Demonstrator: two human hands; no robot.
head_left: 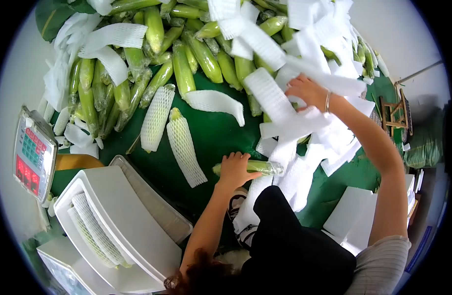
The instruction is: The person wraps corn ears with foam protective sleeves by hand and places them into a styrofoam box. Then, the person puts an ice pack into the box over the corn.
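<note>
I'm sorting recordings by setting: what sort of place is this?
Probably a produce packing area: there are heaped, film-wrapped green ears that look like corn, loose white foam sleeves, and a digital scale with red digits.

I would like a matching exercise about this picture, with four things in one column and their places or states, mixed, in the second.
1. Left hand
2. Right hand
3. Scale
4. White container

A. has a red display
B. over a plastic-wrapped cob
C. contains foam-sleeved cobs
D. among white foam pieces

Pairs: 1-B, 2-D, 3-A, 4-C
</note>
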